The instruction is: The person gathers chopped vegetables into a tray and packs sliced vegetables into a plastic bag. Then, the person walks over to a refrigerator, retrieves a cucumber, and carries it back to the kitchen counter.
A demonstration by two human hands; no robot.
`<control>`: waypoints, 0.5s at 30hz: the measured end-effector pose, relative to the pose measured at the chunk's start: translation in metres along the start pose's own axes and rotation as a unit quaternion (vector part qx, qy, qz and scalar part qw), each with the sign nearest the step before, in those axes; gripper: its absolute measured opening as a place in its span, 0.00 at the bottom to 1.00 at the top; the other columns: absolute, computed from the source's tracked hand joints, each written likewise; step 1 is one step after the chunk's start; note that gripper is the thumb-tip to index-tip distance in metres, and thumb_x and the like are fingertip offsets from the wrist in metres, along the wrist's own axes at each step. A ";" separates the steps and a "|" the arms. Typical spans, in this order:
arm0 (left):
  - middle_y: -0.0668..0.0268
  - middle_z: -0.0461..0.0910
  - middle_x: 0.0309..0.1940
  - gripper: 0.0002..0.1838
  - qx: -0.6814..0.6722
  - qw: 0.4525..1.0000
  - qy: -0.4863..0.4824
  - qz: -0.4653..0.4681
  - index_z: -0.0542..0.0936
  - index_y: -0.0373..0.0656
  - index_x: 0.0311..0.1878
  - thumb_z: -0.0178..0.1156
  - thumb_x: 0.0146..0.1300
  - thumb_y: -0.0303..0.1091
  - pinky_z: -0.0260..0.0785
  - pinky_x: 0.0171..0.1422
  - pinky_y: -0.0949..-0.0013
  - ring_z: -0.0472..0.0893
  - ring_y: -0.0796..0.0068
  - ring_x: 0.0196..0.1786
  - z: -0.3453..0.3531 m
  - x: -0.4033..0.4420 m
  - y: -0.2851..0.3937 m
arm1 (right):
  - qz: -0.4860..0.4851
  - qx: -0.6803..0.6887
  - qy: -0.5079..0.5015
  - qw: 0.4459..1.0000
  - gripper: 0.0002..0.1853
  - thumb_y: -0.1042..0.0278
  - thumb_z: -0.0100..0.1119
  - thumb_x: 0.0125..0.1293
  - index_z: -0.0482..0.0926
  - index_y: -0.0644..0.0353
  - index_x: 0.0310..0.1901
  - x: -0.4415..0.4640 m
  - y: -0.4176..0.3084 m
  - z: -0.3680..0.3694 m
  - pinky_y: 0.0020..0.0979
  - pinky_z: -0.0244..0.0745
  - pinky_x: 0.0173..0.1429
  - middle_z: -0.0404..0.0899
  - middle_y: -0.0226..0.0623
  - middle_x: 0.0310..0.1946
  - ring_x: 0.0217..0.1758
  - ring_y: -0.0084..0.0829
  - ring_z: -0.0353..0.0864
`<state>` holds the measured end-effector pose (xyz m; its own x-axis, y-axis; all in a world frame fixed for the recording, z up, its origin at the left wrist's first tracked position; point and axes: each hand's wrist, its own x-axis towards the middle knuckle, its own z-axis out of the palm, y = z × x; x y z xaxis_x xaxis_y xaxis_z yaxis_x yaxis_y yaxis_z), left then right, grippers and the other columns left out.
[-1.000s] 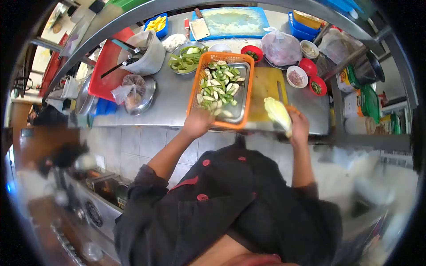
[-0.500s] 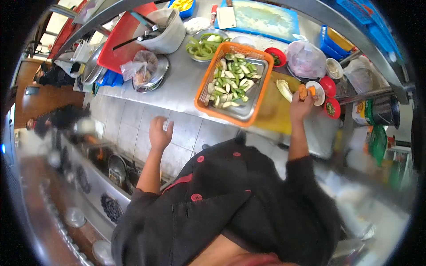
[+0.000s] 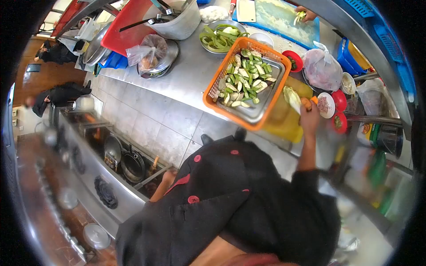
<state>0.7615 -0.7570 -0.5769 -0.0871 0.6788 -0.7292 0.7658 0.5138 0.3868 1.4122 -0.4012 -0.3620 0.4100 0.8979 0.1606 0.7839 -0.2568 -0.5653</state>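
Note:
My right hand [image 3: 309, 119] is closed around orange carrot pieces [image 3: 307, 104], at the right side of a yellow cutting board [image 3: 284, 128]. A pale green leafy vegetable [image 3: 291, 97] extends from the same hand over the board; its lower end is at my fingers. My left hand [image 3: 169, 177] hangs low beside my waist, near the stove edge, its fingers too small and partly hidden to read. Left of the board, an orange basket [image 3: 213, 86] bears a metal tray [image 3: 271, 91] with cut green and white vegetable pieces [image 3: 244, 77].
Another person's hand [image 3: 306, 13] holds sliced greens over a blue board [image 3: 275, 20]. Peels fill a bowl [image 3: 219, 37]; a bagged item [image 3: 321, 66] and red bowls [image 3: 339, 122] stand right. Pans [image 3: 133, 166] sit by the stove. Two people [image 3: 66, 95] are far left.
My left hand has dropped from the basket to my waist. My right hand has moved forward over the board with the carrot and leafy vegetable. Another person's hand has appeared; the view has shifted.

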 end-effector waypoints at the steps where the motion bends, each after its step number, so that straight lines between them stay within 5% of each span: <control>1: 0.48 0.80 0.45 0.22 -0.017 1.000 0.021 0.003 0.81 0.37 0.44 0.52 0.63 0.49 0.69 0.56 0.54 0.78 0.48 0.52 0.007 0.007 -0.012 | 0.007 -0.004 -0.004 1.000 0.27 0.61 0.64 0.57 0.75 0.67 0.56 -0.002 -0.005 -0.001 0.40 0.71 0.61 0.78 0.55 0.52 0.55 0.49 0.78; 5: 0.49 0.82 0.41 0.22 0.137 0.987 0.021 0.079 0.81 0.37 0.44 0.54 0.63 0.49 0.70 0.54 0.55 0.79 0.46 0.49 -0.032 0.007 0.034 | 0.023 -0.010 -0.005 1.000 0.27 0.61 0.64 0.57 0.75 0.67 0.56 -0.004 -0.015 -0.006 0.39 0.73 0.59 0.78 0.54 0.51 0.53 0.48 0.79; 10: 0.55 0.84 0.31 0.20 -0.130 0.985 0.026 -0.107 0.81 0.35 0.40 0.61 0.61 0.47 0.73 0.45 0.59 0.83 0.60 0.38 -0.071 0.044 0.096 | 0.016 -0.033 -0.025 0.999 0.24 0.62 0.62 0.60 0.77 0.66 0.56 -0.003 -0.003 0.009 0.40 0.73 0.58 0.80 0.53 0.49 0.52 0.47 0.80; 15: 0.54 0.85 0.34 0.21 -0.126 0.983 0.090 -0.096 0.81 0.34 0.41 0.62 0.61 0.47 0.73 0.46 0.61 0.83 0.63 0.38 -0.106 0.047 0.113 | -0.014 -0.001 -0.008 1.000 0.21 0.65 0.60 0.61 0.77 0.66 0.54 -0.013 -0.027 -0.013 0.40 0.73 0.57 0.80 0.53 0.49 0.51 0.49 0.80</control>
<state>0.7759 -0.6116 -0.5074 -0.3431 0.6275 -0.6990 0.5436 0.7395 0.3970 1.3914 -0.4105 -0.3380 0.3806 0.9103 0.1631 0.7957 -0.2324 -0.5593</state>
